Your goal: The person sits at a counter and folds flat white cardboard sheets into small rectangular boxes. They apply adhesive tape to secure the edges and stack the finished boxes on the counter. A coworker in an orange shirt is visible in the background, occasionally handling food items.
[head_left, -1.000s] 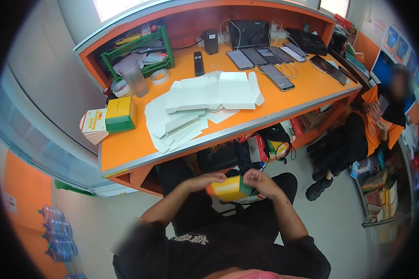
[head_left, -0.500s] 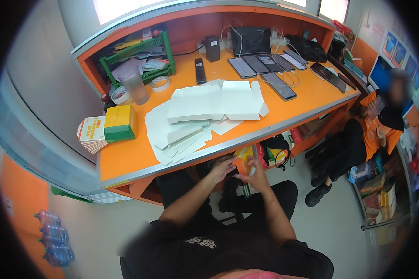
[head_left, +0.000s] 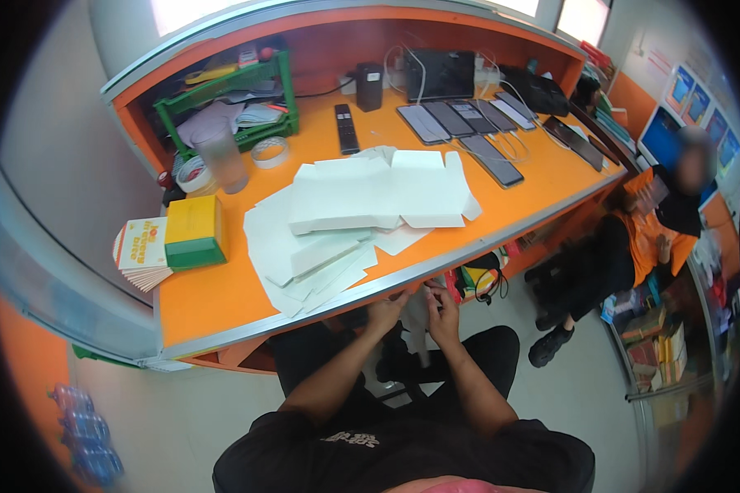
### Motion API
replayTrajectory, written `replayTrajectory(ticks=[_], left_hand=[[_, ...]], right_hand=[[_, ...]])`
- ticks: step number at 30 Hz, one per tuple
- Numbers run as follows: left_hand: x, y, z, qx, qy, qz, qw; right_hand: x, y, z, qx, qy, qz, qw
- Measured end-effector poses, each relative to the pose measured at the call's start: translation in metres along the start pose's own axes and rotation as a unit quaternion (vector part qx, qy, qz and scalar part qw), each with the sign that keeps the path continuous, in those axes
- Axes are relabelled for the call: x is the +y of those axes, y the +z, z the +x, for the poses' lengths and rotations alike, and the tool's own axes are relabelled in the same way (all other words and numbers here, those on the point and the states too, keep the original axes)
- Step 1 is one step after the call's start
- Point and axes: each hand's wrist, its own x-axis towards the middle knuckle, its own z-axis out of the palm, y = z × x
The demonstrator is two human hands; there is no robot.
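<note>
A pale flat piece [head_left: 418, 325] hangs between my hands over my lap, just below the front edge of the desk [head_left: 197, 320]. Its long axis runs from that edge back toward me, the narrow lower end pointing down at my lap. My right hand [head_left: 442, 315] pinches its upper part with bent fingers; my left hand [head_left: 386, 314] is half curled close by its other side, and I cannot tell whether it grips. On the surface, white cardboard sheets [head_left: 378, 194] spread behind the front edge, a yellow-and-green box [head_left: 196, 232] sits at the left front corner, and phones [head_left: 492, 160] lie toward the back right.
</note>
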Motion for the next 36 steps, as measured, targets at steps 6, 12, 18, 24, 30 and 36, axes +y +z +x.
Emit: replayTrajectory(ticks=[6,12,18,24,30,36], left_hand=[[-0.005,0.006,-0.008,-0.011,0.095,-0.01,0.995],[0.003,0.007,-0.008,-0.013,0.1,-0.044,0.994],[0.014,0.007,-0.015,-0.042,0.139,-0.069,0.987],[0.022,0.008,-0.012,-0.079,0.186,-0.045,0.978],[0.021,0.01,-0.005,-0.096,0.172,-0.085,0.977],[0.019,0.007,-0.005,-0.097,0.155,-0.06,0.981]], right_hand=[[0.002,0.014,0.005,0.012,0.03,0.05,0.998],[-0.045,-0.01,0.007,-0.025,0.049,0.046,0.997],[-0.058,-0.022,0.007,-0.031,0.026,0.035,0.999],[-0.058,-0.036,0.009,-0.046,0.052,0.024,0.997],[-0.06,-0.037,0.01,-0.058,0.082,0.039,0.994],[-0.061,-0.036,0.015,-0.052,0.092,0.051,0.993]])
